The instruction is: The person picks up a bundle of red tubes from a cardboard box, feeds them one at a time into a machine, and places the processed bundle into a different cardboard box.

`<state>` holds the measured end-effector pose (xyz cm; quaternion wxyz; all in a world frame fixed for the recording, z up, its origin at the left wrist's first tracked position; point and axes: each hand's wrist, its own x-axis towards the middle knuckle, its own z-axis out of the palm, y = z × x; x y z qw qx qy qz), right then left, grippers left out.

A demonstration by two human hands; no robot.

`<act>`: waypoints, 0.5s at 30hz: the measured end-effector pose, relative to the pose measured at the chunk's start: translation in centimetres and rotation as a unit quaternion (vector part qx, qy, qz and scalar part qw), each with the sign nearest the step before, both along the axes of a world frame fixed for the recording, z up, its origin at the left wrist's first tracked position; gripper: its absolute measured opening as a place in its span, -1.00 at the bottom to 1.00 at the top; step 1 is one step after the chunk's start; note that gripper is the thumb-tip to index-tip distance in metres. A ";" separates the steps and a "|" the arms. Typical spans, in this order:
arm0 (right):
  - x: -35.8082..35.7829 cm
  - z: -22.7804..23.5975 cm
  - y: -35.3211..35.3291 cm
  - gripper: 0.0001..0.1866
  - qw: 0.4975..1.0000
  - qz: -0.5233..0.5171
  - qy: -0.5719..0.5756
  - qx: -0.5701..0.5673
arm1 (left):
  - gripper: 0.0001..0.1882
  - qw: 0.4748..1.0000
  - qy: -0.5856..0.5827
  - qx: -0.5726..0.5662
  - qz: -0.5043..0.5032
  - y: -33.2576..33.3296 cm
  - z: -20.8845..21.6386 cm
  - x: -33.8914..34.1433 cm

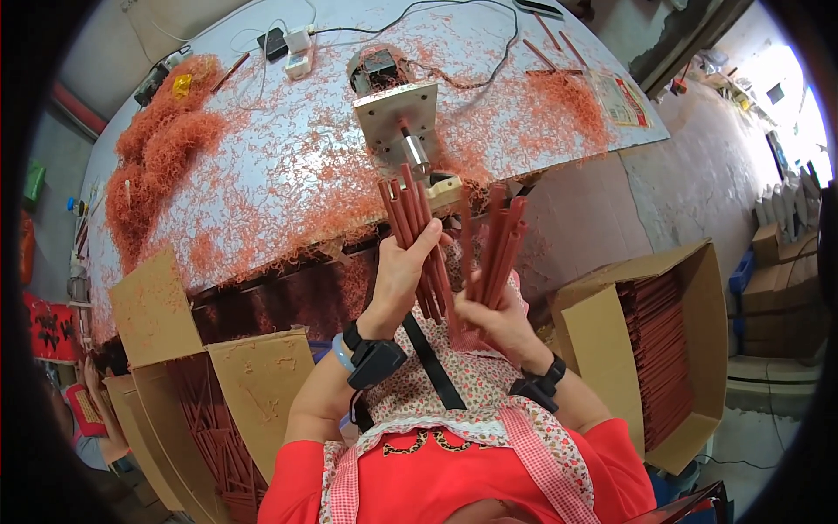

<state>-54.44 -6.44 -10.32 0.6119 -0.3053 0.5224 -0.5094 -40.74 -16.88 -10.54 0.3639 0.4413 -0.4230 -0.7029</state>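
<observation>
Gripping one bundle of reddish sticks (405,214), the left hand (406,271) is wrapped snugly round it, thumb across the front. The right hand (502,323), a little blurred, is curled around a second bundle (504,244) just beside. Both bundles stand slanted above the floral apron (484,393), near the metal shaft (415,150) at the edge of the table (454,48).

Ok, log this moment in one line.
left hand: grips stick bundle | right hand: grips second bundle | motor: on table, beyond hands | left box, right box: more sticks inside
</observation>
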 end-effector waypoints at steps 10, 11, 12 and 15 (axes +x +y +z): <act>-0.2 2.7 -0.9 -0.61 0.997 -0.010 -0.058 0.050 | -0.70 0.998 0.056 0.039 0.012 0.9 0.6 -1.6; -0.5 2.6 -1.4 -0.61 0.997 -0.010 -0.060 0.049 | -0.70 0.998 0.054 0.038 0.011 0.4 0.5 -1.6; -0.8 2.4 -1.8 -0.59 0.996 0.003 -0.068 0.055 | -0.70 0.999 0.038 0.025 -0.006 -0.2 0.3 -1.3; -1.2 0.9 -1.9 -0.55 0.993 0.027 -0.089 0.067 | -0.70 0.999 0.002 0.000 -0.043 -0.7 -0.1 -0.7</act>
